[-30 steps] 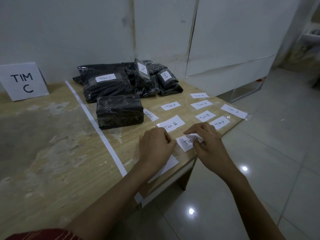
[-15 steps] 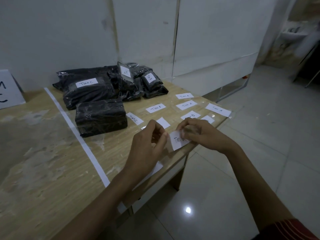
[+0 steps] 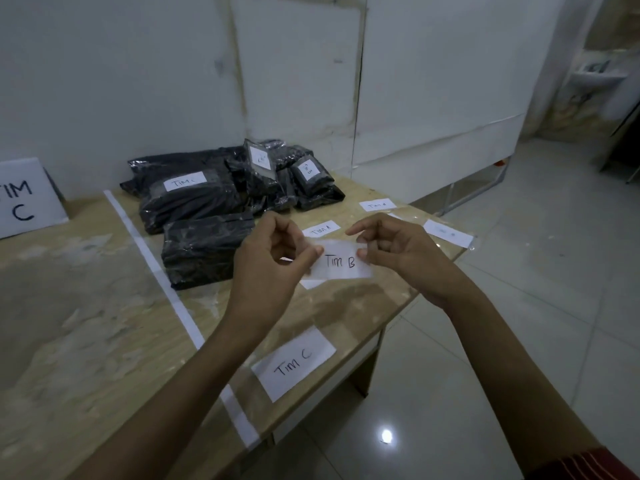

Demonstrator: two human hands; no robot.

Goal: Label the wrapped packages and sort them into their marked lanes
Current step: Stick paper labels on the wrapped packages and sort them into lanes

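Note:
A white paper label reading "TIM B" [image 3: 341,262] is held up above the table between both hands. My left hand [image 3: 273,268] pinches its left end and my right hand [image 3: 398,251] pinches its right end. Just behind the hands lies a black wrapped package without a label [image 3: 202,247]. Further back sits a pile of black wrapped packages [image 3: 221,181], some bearing labels such as "TIM C" [image 3: 185,181]. More loose labels lie on the table: a "TIM C" label [image 3: 294,363] near the front edge and "TIM A" labels [image 3: 320,229] behind the hands.
A white tape strip [image 3: 162,275] runs front to back across the wooden table [image 3: 86,306] as a lane line. A "TIM C" sign [image 3: 24,199] stands at the back left against the wall. The table's right edge drops to a tiled floor [image 3: 519,306].
The "TIM B" label has come off the table and now hangs raised between both hands. The view has moved closer and shifted left, bringing the "TIM C" sign back in.

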